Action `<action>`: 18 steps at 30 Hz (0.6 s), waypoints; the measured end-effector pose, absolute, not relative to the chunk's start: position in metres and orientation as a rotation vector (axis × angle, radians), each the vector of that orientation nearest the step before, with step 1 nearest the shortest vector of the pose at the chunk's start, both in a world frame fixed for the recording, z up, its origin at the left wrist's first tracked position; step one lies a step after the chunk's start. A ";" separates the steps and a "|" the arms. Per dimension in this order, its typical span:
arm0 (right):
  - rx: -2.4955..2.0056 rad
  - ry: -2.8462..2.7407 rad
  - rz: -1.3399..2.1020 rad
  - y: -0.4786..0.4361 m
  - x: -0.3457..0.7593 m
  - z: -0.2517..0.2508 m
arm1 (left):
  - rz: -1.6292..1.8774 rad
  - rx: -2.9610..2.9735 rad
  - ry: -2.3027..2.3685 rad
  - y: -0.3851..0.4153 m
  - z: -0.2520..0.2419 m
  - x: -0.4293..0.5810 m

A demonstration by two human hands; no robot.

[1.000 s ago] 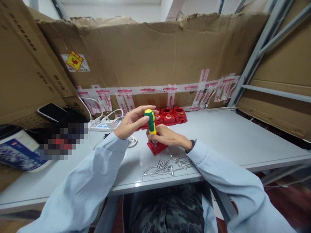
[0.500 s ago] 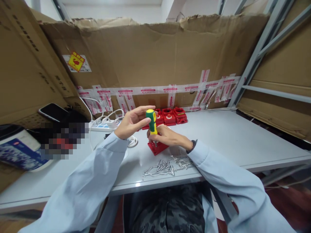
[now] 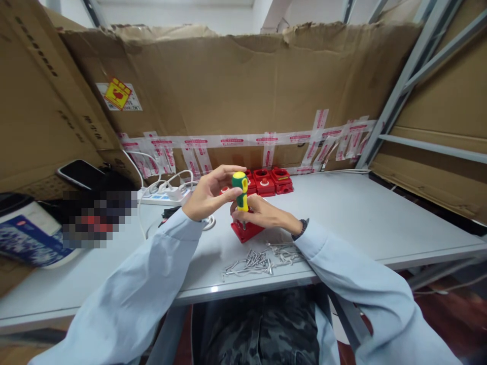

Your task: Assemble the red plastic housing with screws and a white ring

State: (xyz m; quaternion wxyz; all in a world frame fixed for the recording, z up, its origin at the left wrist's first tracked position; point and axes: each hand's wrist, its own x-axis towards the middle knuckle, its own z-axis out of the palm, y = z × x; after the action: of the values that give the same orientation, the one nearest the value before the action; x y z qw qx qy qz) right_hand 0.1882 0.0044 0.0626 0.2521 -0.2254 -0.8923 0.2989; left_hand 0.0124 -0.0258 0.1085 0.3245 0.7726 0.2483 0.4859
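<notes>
My left hand [image 3: 207, 195] pinches the top of a green and yellow screwdriver [image 3: 241, 190] between thumb and fingers, the other fingers stretched out. The screwdriver stands upright, its tip down in a red plastic block [image 3: 246, 231] on the white table [image 3: 342, 213]. My right hand [image 3: 262, 213] is wrapped round the lower part of the screwdriver and rests on top of the red block, hiding most of it. A loose pile of several long metal screws [image 3: 262, 258] lies just in front of the block.
Several more red blocks [image 3: 272, 181] stand in a row at the back by the taped cardboard wall [image 3: 236, 91]. A white power strip with cables [image 3: 167, 195] and a phone [image 3: 80, 174] are at the left. A metal shelf frame [image 3: 403, 86] rises on the right.
The screwdriver handle has shifted a little to the right and looks lower; my left fingers have changed their hold on its top. The right hand and the block stay in place.
</notes>
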 end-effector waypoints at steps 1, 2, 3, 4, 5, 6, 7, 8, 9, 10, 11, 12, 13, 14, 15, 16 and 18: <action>-0.620 -2.422 0.827 0.005 0.188 0.062 | 1.328 2.036 0.673 -0.024 0.108 0.014; -0.628 -2.418 0.843 0.006 0.188 0.061 | 1.365 2.040 0.693 -0.023 0.107 0.015; -0.632 -2.412 0.859 0.006 0.188 0.060 | 1.381 2.038 0.710 -0.022 0.105 0.015; -0.630 -2.406 0.875 0.007 0.188 0.059 | 1.380 2.033 0.726 -0.021 0.103 0.016; -0.628 -2.397 0.889 0.008 0.188 0.058 | 1.361 2.034 0.742 -0.021 0.099 0.015; -0.626 -2.386 0.900 0.008 0.188 0.057 | 1.336 2.038 0.760 -0.021 0.095 0.014; -0.623 -2.375 0.908 0.008 0.187 0.056 | 1.305 2.046 0.783 -0.022 0.090 0.011; -0.617 -2.364 0.912 0.009 0.187 0.056 | 1.269 2.061 0.812 -0.023 0.084 0.009; -0.614 -2.355 0.911 0.009 0.186 0.056 | 1.229 2.079 0.848 -0.024 0.078 0.006; -0.614 -2.348 0.906 0.008 0.186 0.056 | 1.182 2.101 0.884 -0.026 0.072 0.002; -0.616 -2.341 0.899 0.008 0.186 0.056 | 1.141 2.128 0.913 -0.027 0.066 0.000; -0.620 -2.334 0.894 0.008 0.186 0.056 | 1.111 2.159 0.931 -0.027 0.061 -0.003; -0.630 -2.327 0.890 0.007 0.185 0.057 | 1.088 2.196 0.940 -0.027 0.056 -0.005; -0.640 -2.324 0.890 0.007 0.185 0.057 | 1.074 2.232 0.942 -0.027 0.052 -0.007; -0.648 -2.324 0.895 0.006 0.185 0.058 | 1.066 2.269 0.939 -0.026 0.050 -0.008; -0.652 -2.325 0.902 0.005 0.185 0.058 | 1.063 2.304 0.935 -0.025 0.048 -0.009; -0.653 -2.317 0.922 0.004 0.185 0.060 | 1.069 2.364 0.940 -0.024 0.047 -0.010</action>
State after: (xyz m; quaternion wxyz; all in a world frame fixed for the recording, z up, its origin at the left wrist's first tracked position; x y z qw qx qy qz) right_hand 0.1850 0.0040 0.0596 0.2780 -0.2433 -0.8634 0.3436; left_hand -0.0101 -0.0239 0.0468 0.1897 0.8411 0.3345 0.3803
